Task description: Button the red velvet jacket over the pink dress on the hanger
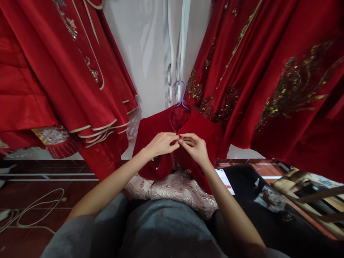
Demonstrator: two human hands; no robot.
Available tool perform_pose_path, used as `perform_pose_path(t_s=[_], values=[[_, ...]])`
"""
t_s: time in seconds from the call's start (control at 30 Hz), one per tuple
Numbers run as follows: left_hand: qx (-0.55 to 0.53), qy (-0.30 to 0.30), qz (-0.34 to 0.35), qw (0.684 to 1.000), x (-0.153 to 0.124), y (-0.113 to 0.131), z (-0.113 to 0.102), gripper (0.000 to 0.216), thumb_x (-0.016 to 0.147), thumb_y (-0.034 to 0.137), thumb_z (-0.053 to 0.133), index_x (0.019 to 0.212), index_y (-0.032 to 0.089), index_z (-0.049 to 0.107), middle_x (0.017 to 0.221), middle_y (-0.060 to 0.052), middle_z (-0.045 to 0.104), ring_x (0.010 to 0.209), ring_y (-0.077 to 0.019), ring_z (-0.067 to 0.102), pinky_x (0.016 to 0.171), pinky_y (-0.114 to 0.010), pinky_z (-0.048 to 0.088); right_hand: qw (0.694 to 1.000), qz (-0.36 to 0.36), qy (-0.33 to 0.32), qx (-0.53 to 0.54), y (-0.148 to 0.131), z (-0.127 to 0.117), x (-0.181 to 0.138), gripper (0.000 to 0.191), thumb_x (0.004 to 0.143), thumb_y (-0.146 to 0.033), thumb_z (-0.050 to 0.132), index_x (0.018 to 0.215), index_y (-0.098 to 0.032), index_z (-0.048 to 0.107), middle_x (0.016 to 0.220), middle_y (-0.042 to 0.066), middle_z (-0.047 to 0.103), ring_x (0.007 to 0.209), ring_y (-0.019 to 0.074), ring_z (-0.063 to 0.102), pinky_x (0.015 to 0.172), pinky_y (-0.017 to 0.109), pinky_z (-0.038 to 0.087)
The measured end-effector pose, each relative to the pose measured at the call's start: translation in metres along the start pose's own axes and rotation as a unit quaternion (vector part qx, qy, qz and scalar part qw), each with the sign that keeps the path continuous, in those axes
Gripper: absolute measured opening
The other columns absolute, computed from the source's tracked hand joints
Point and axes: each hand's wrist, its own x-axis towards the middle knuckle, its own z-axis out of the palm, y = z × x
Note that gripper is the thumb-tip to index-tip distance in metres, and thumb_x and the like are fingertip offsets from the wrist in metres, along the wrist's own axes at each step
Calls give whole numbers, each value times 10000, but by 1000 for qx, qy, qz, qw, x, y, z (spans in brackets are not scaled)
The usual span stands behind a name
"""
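Observation:
A small red velvet jacket hangs on a purple hanger in front of me, its front edges meeting at the centre. My left hand pinches the left front edge near the collar. My right hand pinches the right edge, fingertips touching a small button or clasp at the closure. Both hands are closed on the fabric. Pearl-like buttons show lower on the left panel. Under the jacket a pale pink brocade fabric lies over my lap.
Red embroidered garments hang at the left and right. A white wall stands behind. A phone lies on a black bag at the right. White cables trail on the dark red floor at the left.

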Motion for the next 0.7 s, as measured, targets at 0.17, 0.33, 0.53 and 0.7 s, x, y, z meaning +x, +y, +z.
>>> perform_pose_path(t_s=[0.17,0.33,0.53,0.7], values=[[66,-27,31,997,2,1,4,237,923,242,423,915,155,643,923,-77,676,859,-201,627,709,-281,442,999,-20,-32,-19,4,-2,1,267,811,-351,649,1042,-218,627,1082,67,646,970,180,648,923,375,542],[37,24,-54,998,2,10,9,265,961,287,385,979,153,613,938,-91,670,816,-198,638,656,-273,439,998,-43,-28,-26,6,2,-1,407,822,-307,597,1205,-270,464,1220,73,530,1090,178,575,941,361,514],[-155,67,-141,976,-21,9,2,335,962,448,397,891,206,618,877,-17,696,720,-143,632,640,-233,436,981,-4,27,-192,12,-1,-7,502,697,-319,688,1076,-215,376,940,39,535,763,172,580,678,338,530],[-178,73,-189,963,-49,-4,-2,396,941,497,414,824,197,644,791,-11,694,670,-136,624,623,-220,439,962,40,-14,-270,30,11,-15,508,689,-351,678,1053,-215,352,841,0,572,682,173,583,613,316,495]])
